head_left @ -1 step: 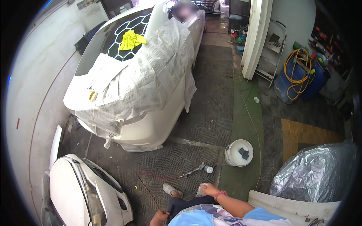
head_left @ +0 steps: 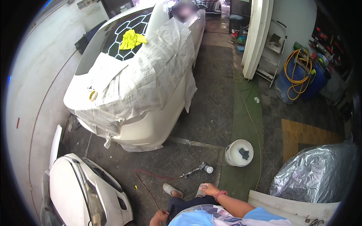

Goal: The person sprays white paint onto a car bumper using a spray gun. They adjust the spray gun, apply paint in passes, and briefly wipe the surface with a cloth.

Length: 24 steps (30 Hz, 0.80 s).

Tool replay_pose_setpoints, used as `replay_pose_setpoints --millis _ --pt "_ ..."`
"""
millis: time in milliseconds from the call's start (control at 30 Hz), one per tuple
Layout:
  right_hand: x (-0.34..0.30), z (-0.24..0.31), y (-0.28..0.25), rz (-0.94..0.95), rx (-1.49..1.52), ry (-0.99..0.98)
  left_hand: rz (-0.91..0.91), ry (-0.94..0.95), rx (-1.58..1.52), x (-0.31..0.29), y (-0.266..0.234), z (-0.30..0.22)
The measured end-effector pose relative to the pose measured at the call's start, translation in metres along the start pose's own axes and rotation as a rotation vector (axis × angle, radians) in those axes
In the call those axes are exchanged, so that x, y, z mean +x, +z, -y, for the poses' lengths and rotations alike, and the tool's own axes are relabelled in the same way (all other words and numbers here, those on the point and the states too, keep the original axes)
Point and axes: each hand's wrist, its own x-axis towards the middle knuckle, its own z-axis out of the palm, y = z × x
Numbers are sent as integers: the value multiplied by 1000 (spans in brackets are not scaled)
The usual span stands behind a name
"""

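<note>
Nearest is the left hand (head_left: 160,216), low in the view, with its fingers curled; the hose (head_left: 155,174) comes down to it, but I cannot tell if the hand is gripping the hose or only hiding its end. The right hand (head_left: 207,189) is a little farther, in front of the right shoe (head_left: 200,191); its fingers are bent inward, and I cannot tell whether something is between them.

The air tool (head_left: 201,168) lies on the floor mat (head_left: 177,152) beyond both shoes. It is almost straight ahead of the right hand, which is clearly the nearer one. Its long axis goes slantwise: the hose end points to the left and slightly back toward the person, and the white cup is at the far right end.

Farther to the right stands the bucket (head_left: 227,159) with a dark pad (head_left: 244,153). Beyond is the white car (head_left: 151,130), partly covered with paper (head_left: 135,84).
</note>
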Motion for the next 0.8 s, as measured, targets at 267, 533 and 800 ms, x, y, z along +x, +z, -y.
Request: replay_pose_setpoints --millis 267,533,800 --pt "35 -4 -67 -179 51 121 262 181 -195 10 -20 28" --pt "92 7 -73 -308 239 226 553 251 -23 49 -12 -1" --pt "259 -122 18 -380 373 368 -59 377 150 197 8 -53"
